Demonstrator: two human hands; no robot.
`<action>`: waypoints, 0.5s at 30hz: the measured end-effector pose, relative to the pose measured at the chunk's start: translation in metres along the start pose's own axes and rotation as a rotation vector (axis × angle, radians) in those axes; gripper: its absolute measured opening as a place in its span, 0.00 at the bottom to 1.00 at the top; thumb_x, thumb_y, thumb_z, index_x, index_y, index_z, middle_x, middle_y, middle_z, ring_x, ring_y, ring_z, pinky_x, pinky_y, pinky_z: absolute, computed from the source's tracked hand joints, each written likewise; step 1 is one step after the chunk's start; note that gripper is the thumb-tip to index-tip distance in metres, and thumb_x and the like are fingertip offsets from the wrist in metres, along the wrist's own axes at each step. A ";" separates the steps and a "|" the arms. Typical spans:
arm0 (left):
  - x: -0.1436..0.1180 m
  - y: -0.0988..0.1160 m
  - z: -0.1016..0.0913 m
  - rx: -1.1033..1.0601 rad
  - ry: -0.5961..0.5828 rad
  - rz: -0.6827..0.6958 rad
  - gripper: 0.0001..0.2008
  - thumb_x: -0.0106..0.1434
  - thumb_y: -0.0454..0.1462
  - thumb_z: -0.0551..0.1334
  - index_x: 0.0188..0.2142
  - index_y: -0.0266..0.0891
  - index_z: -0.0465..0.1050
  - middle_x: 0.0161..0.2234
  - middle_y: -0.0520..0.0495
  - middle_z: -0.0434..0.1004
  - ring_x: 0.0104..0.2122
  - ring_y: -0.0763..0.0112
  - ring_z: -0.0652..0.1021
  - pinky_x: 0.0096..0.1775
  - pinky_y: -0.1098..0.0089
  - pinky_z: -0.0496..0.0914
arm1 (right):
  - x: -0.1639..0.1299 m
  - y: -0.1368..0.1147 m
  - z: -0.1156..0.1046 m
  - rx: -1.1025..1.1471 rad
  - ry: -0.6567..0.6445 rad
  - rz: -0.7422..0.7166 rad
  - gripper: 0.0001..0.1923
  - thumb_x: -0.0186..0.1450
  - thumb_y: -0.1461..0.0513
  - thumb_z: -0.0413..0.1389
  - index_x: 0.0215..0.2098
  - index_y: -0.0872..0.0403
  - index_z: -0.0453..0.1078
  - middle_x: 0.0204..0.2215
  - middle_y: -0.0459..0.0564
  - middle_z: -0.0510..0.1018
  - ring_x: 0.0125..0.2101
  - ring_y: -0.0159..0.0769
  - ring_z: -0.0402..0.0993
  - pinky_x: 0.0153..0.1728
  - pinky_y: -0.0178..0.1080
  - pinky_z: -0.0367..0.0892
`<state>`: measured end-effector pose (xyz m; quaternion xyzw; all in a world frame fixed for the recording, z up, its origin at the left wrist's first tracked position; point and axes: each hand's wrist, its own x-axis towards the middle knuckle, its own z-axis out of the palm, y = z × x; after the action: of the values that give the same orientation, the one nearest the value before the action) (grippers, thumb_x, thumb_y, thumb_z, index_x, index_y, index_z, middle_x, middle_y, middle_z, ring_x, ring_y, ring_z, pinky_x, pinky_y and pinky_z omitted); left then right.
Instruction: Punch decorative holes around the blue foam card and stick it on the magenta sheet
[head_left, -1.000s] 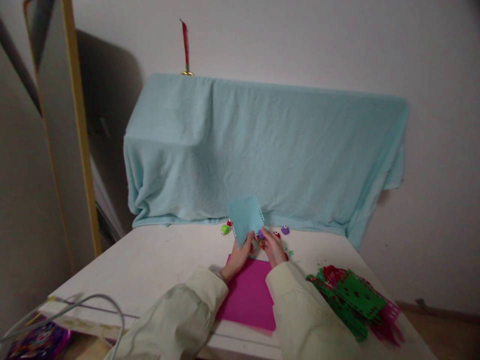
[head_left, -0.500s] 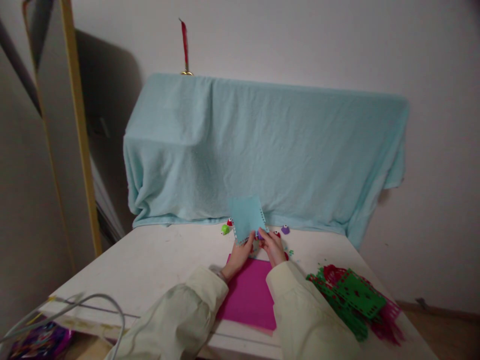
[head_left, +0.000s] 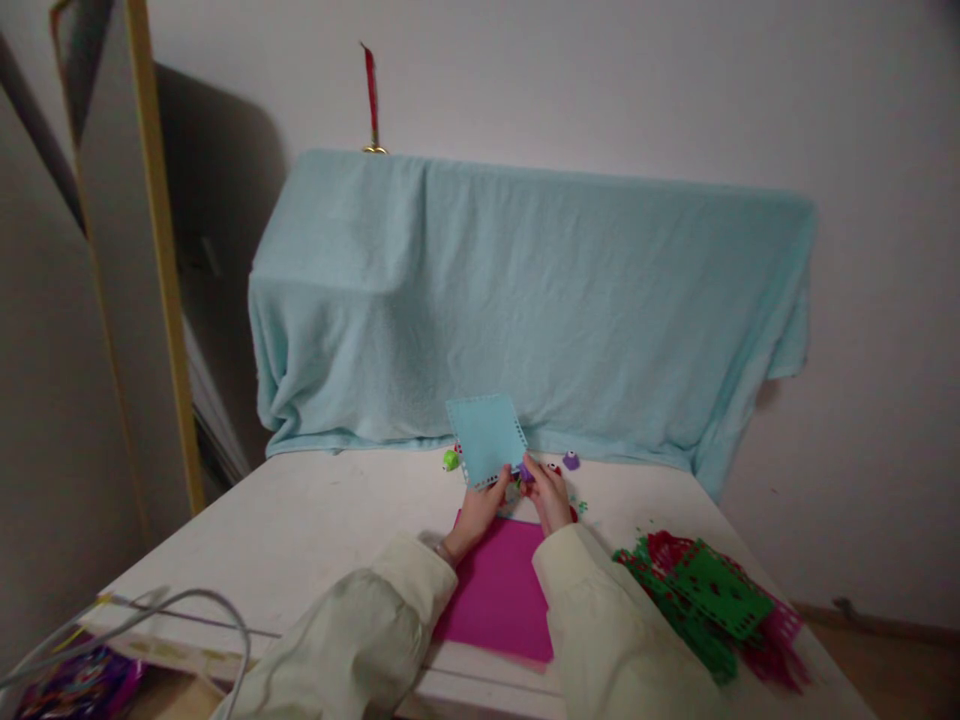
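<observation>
In the head view, my left hand [head_left: 480,508] is closed on the near edge of a light blue sheet of paper [head_left: 489,435], which stands tilted up. Small holes run along several of its edges. My right hand [head_left: 549,496] is closed around a small purple paper punch [head_left: 526,471] at the sheet's near right corner. Fingers partly hide the punch, so I cannot tell whether the paper sits in its slot. Below both hands lies a stack of magenta paper [head_left: 499,590].
A green punch [head_left: 451,460] and another purple punch [head_left: 571,460] stand at the back, with red ones partly hidden. Green and red perforated paper scraps [head_left: 712,590] are heaped at right. A pale blue cloth [head_left: 525,300] hangs behind the white table [head_left: 300,530]. A grey cable [head_left: 202,597] loops at left.
The light blue sheet has shifted slightly left and turned a little. The purple punch has moved slightly right, along with my right-hand fingers. Both hands keep their holds.
</observation>
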<state>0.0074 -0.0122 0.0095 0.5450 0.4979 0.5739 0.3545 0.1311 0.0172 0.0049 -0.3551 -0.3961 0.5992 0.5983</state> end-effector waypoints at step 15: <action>-0.003 -0.014 -0.001 0.007 -0.007 0.004 0.25 0.63 0.53 0.52 0.20 0.37 0.65 0.16 0.55 0.62 0.20 0.75 0.66 0.28 0.73 0.61 | -0.001 -0.005 0.001 0.055 0.034 -0.010 0.16 0.52 0.52 0.65 0.28 0.56 0.72 0.21 0.45 0.73 0.19 0.28 0.63 0.21 0.34 0.57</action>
<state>0.0048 -0.0118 -0.0050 0.5491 0.4978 0.5710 0.3531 0.1326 0.0158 0.0097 -0.3468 -0.3711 0.6008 0.6174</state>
